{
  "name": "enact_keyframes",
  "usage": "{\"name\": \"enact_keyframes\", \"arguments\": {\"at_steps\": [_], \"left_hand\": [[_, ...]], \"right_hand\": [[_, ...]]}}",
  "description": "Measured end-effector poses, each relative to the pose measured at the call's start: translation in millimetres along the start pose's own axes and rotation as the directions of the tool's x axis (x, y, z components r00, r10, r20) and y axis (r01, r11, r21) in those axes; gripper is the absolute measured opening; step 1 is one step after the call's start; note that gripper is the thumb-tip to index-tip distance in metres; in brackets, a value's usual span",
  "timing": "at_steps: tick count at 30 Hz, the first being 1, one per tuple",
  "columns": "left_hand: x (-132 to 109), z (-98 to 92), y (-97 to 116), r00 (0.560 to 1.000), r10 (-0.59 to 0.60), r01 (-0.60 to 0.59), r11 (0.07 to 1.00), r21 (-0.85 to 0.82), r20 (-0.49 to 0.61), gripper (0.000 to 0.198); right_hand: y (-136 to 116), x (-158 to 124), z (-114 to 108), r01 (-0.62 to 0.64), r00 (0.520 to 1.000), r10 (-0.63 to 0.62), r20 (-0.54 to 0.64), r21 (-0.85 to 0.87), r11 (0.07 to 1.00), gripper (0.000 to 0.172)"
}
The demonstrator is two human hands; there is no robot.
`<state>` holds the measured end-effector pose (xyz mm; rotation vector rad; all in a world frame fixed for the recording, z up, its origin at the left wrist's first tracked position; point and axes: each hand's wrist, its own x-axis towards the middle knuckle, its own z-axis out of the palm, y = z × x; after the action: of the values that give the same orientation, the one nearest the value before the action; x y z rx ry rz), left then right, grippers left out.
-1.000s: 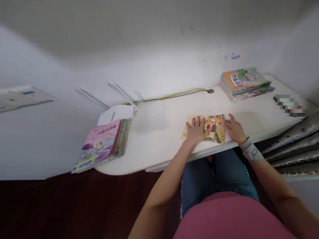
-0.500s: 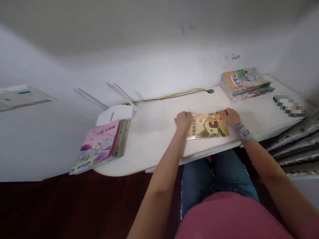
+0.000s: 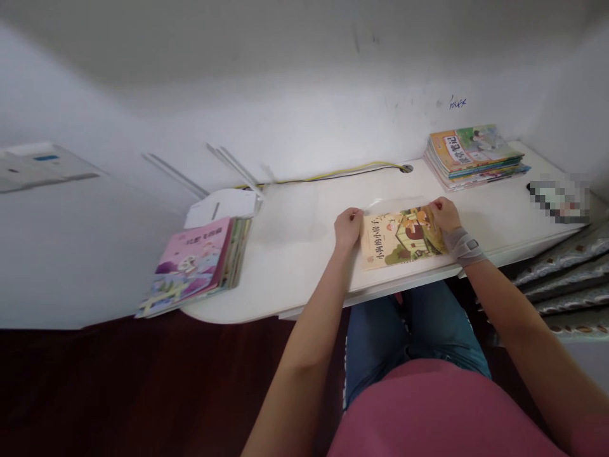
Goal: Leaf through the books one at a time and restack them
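Note:
A picture book point(image 3: 403, 238) with a yellow cover showing a cartoon house and a Chinese title lies on the white desk point(image 3: 295, 254). A clear plastic sheet point(image 3: 394, 205) shows along the book's far edge. My left hand point(image 3: 347, 228) pinches the plastic at the book's upper left corner. At the upper right corner, my right hand point(image 3: 442, 214), wearing a wrist brace point(image 3: 464, 246), pinches it too. The book's lower edge is uncovered.
A stack of books point(image 3: 476, 158) stands at the desk's far right, and a pink-covered stack point(image 3: 193, 266) overhangs its left end. White paper point(image 3: 221, 209), a yellow-black cable point(image 3: 333, 174) and a pixelated object point(image 3: 559, 200) lie nearby.
My hands have moved from lying on the book to its upper corners. The clear plastic now shows beyond the book's far edge, and the book sits slightly further right.

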<state>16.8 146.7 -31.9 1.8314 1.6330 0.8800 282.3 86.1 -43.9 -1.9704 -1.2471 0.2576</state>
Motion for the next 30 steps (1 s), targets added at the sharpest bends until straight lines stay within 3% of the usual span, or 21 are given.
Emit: {"name": "enact_keyframes", "arguments": {"at_steps": [6, 13, 16, 19, 22, 25, 30], "left_hand": [[-4, 0.2, 4, 0.998, 0.022, -0.019, 0.999, 0.049, -0.060, 0.024], [-8, -0.9, 8, 0.999, 0.038, -0.042, 0.975, 0.220, 0.019, 0.020], [-13, -5.2, 14, 0.998, 0.057, -0.066, 0.942, 0.330, 0.038, 0.025], [-27, -5.3, 28, 0.981, 0.193, -0.176, 0.880, 0.441, 0.005, 0.038], [-48, 8.1, 44, 0.947, 0.277, -0.320, 0.800, 0.508, 0.161, 0.048], [-62, 29.9, 53, 0.917, 0.172, -0.353, 0.769, 0.532, 0.361, 0.067], [-63, 48.0, 52, 0.911, 0.151, -0.357, 0.756, 0.549, 0.385, 0.081]], "right_hand": [[0, 9, 11, -0.030, 0.997, 0.032, -0.063, 0.031, 0.999, 0.012], [-5, 6, 16, -0.010, 0.998, 0.011, -0.055, 0.017, 1.000, 0.013], [-12, 2, 13, 0.074, 0.997, -0.074, 0.003, -0.078, 0.994, 0.024], [-20, -3, 12, 0.112, 0.993, -0.107, 0.043, -0.163, 0.980, 0.040], [-21, -5, 14, 0.135, 0.991, -0.131, 0.036, -0.166, 0.977, 0.044], [-13, 0, 11, 0.143, 0.990, -0.140, 0.028, -0.137, 0.980, 0.042], [-16, 2, -3, 0.165, 0.986, -0.160, 0.043, -0.161, 0.973, 0.046]]}}
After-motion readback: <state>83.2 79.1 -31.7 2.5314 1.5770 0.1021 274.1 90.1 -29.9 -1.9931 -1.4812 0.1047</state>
